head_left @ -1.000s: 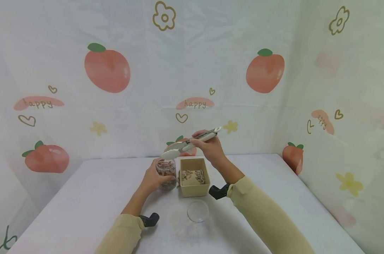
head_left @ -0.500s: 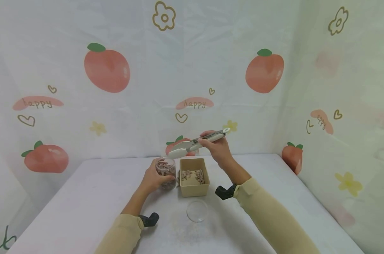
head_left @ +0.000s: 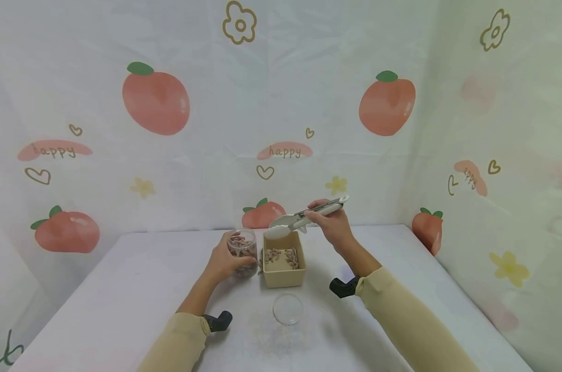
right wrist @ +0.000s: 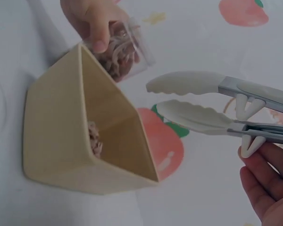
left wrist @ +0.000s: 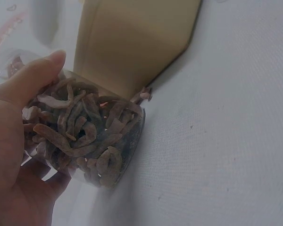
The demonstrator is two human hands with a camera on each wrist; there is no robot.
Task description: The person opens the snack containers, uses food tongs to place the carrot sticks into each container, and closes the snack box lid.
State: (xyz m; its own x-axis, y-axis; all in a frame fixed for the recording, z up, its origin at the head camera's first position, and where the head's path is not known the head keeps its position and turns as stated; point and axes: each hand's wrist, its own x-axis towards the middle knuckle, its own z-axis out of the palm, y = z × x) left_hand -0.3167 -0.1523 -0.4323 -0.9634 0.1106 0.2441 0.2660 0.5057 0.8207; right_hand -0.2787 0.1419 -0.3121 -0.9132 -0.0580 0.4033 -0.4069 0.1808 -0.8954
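My left hand (head_left: 221,262) grips a clear jar (head_left: 242,253) by its side, thumb across the front. Brownish dried strips (left wrist: 85,127) fill much of it, seen through its wall in the left wrist view. Just right of the jar stands a beige rectangular box (head_left: 284,279), with some of the same strips (head_left: 291,257) on its floor. My right hand (head_left: 334,227) holds a pair of tongs (right wrist: 193,101) with white scalloped heads. Those heads are spread apart with nothing between them, above the box's far edge.
A round clear lid (head_left: 287,309) lies on the white table in front of the box. A small strip (left wrist: 144,95) lies on the table between jar and box. A patterned white sheet (head_left: 206,181) rises behind the table.
My right hand has moved right and slightly down, carrying the tongs from over the jar to over the box's back edge. The left hand still holds the jar in place.
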